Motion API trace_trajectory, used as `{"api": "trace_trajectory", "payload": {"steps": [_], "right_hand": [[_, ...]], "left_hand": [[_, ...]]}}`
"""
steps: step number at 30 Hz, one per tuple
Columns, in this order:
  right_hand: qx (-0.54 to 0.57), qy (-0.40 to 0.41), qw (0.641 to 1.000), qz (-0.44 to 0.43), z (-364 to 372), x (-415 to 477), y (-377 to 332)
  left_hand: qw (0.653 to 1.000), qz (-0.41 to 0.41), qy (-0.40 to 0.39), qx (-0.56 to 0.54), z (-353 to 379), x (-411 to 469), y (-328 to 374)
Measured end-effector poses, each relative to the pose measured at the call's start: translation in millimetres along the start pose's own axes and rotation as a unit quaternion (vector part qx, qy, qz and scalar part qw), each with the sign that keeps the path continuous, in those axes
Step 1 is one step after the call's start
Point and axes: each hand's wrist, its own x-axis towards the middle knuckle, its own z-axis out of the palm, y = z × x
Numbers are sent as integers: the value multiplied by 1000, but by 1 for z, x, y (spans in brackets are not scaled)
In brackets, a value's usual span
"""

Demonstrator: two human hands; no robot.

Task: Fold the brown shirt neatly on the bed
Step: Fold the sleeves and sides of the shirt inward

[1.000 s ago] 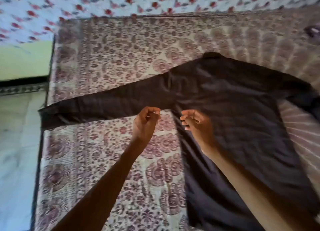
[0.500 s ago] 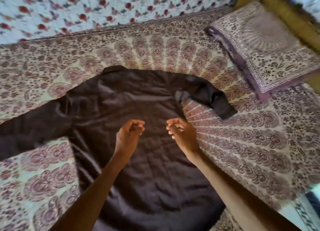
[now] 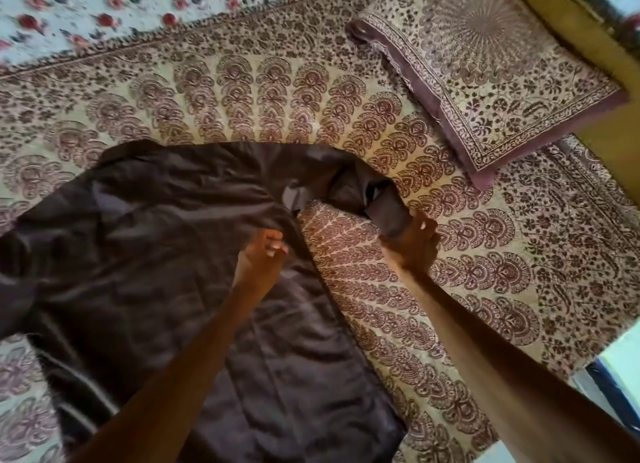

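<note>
Brown shirt (image 3: 166, 272) lay spread on the bed's patterned bedspread (image 3: 450, 289), body running toward the camera, collar end away. Right hand (image 3: 412, 244) had its grip clenched on the cuff of the shirt's right sleeve (image 3: 349, 182), which was bunched and lifted beside the shoulder. Left hand (image 3: 259, 258) hovered over the shirt's right edge, fingers curled loosely, grasping nothing visible. Matching printed pillow (image 3: 485, 71) lay at upper right, well apart from the shirt.
</note>
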Motion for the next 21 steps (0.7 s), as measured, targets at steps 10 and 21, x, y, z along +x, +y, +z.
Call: {"api": "trace_trajectory", "payload": {"steps": [10, 21], "right_hand": [[177, 39, 978, -105, -42, 113, 17], [521, 74, 825, 206, -119, 260, 35]], "left_hand": [[974, 89, 51, 203, 76, 74, 59], [936, 80, -25, 341, 146, 142, 120]]}}
